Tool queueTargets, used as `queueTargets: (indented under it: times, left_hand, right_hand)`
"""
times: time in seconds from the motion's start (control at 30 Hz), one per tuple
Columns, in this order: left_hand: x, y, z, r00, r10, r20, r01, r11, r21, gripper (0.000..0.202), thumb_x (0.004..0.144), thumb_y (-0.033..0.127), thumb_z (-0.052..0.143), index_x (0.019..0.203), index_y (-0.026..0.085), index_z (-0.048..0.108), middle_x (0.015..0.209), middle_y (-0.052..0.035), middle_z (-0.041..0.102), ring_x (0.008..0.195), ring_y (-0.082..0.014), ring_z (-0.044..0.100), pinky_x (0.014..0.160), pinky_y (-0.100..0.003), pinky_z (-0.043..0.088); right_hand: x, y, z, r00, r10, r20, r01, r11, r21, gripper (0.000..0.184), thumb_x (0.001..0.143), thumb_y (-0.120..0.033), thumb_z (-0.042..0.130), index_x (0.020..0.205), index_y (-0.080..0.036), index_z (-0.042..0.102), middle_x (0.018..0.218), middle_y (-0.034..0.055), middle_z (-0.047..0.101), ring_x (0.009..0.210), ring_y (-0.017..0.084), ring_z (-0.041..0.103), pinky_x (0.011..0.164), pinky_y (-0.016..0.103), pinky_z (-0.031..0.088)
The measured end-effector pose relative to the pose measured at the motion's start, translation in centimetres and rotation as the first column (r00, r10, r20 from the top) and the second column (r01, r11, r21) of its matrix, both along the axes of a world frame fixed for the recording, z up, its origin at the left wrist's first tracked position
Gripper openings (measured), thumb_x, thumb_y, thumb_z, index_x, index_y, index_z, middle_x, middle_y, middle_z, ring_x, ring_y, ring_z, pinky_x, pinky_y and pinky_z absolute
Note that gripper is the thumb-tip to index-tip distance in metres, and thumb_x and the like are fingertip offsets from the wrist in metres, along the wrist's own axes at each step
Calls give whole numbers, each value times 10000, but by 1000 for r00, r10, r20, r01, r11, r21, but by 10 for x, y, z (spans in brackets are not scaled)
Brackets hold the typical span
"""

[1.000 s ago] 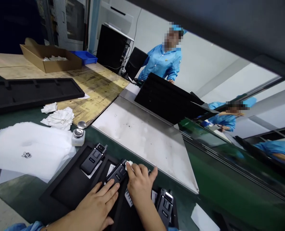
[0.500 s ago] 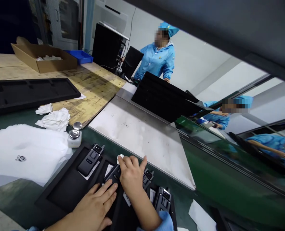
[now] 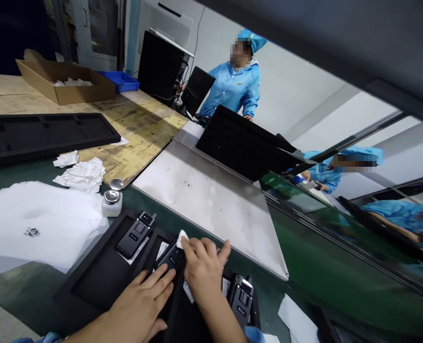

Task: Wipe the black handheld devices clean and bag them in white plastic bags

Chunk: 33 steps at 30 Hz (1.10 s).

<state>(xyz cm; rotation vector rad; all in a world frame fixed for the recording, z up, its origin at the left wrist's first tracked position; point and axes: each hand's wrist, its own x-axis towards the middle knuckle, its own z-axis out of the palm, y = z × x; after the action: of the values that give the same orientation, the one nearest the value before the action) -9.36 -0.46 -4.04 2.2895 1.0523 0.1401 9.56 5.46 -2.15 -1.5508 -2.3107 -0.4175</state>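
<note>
A black foam tray (image 3: 100,274) at the near edge holds several small black handheld devices. My left hand (image 3: 140,305) lies flat with fingers stretched, pressing on the lower end of the middle device (image 3: 171,259). My right hand (image 3: 204,269) pinches a small white wipe (image 3: 181,238) against that device's top end. Another device (image 3: 135,236) lies in the slot to the left, and a third device (image 3: 242,300) sits to the right of my right forearm.
White foam sheets (image 3: 36,228) lie at left beside a small white bottle with a metal cap (image 3: 112,202) and crumpled wipes (image 3: 83,174). Behind are a long black tray (image 3: 40,136), a cardboard box (image 3: 65,81), a metal plate (image 3: 211,205) and co-workers in blue.
My right hand with the wipe has shifted slightly along the top of the middle device. My left hand has stayed on the device. The view has moved a little.
</note>
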Motion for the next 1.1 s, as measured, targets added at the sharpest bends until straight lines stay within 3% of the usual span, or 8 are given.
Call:
queueTargets:
  times: [0.13, 0.3, 0.5, 0.6, 0.7, 0.83, 0.97, 1.1]
  left_hand:
    - [0, 1, 8, 1000, 2, -27, -3, 999, -34, 707, 821, 265, 671, 1471, 212, 396, 1581, -45, 229, 1464, -302, 221, 1158, -497, 318]
    - [0, -1, 2, 1000, 19, 19, -19, 1000, 11, 690, 826, 273, 669, 1464, 221, 411, 1585, -39, 224, 1469, -290, 209, 1160, -475, 319]
    - [-1, -6, -8, 999, 43, 32, -46, 996, 83, 677, 845, 289, 659, 1470, 243, 402, 1578, -48, 269, 1459, -308, 236, 1157, -493, 322]
    - [14, -7, 1, 999, 27, 28, -29, 994, 105, 681, 856, 288, 650, 1480, 249, 381, 1569, -55, 287, 1449, -327, 257, 1161, -534, 298]
    - [44, -6, 5, 996, -80, 40, 74, 990, 122, 736, 852, 356, 668, 1500, 238, 339, 1579, -62, 248, 1456, -335, 233, 1175, -558, 253]
    - [87, -4, -19, 990, -135, 37, 125, 974, 188, 858, 841, 516, 662, 1520, 162, 276, 1581, -117, 224, 1465, -341, 198, 1182, -575, 224]
    - [100, -5, -53, 991, -135, -3, 130, 950, 283, 942, 835, 579, 637, 1538, 140, 190, 1598, -106, 168, 1482, -325, 134, 1191, -568, 206]
    - [98, -8, -56, 989, -145, -25, 146, 948, 284, 955, 820, 463, 708, 1542, 156, 164, 1599, -88, 141, 1481, -322, 137, 1199, -558, 196]
  right_hand:
    - [-9, 3, -3, 997, -5, 83, 10, 998, -61, 412, 849, -67, 518, 1183, -264, 658, 1015, 35, 677, 1007, 231, 503, 1100, 673, -32]
    - [23, -18, -7, 985, -95, 145, 102, 994, -45, 422, 840, -43, 479, 1149, -247, 682, 975, 38, 686, 1005, 253, 515, 1093, 684, -3]
    - [73, -40, 12, 979, -201, 45, 187, 959, 213, 324, 896, -138, 461, 1068, -235, 718, 909, 45, 697, 882, 242, 529, 1066, 662, 144]
    - [99, -48, 14, 952, -304, 30, 280, 909, 309, 294, 915, -172, 460, 1012, -212, 734, 867, 62, 692, 830, 240, 520, 1035, 659, 195]
    - [104, -46, 8, 937, -349, 25, 328, 900, 288, 282, 917, -168, 475, 1003, -216, 739, 862, 60, 690, 832, 239, 518, 1031, 658, 190]
    - [84, -25, 2, 954, -297, 50, 288, 948, 134, 314, 899, -119, 499, 1078, -256, 718, 924, 38, 691, 911, 237, 520, 1063, 667, 97]
    - [85, -18, -2, 964, -248, 95, 248, 969, 13, 367, 872, -75, 497, 1117, -260, 698, 964, 34, 685, 964, 243, 508, 1074, 678, -12]
    - [99, -32, -8, 967, -250, 50, 248, 968, 42, 353, 863, -81, 495, 1100, -237, 704, 936, 37, 690, 944, 240, 510, 1090, 656, -4]
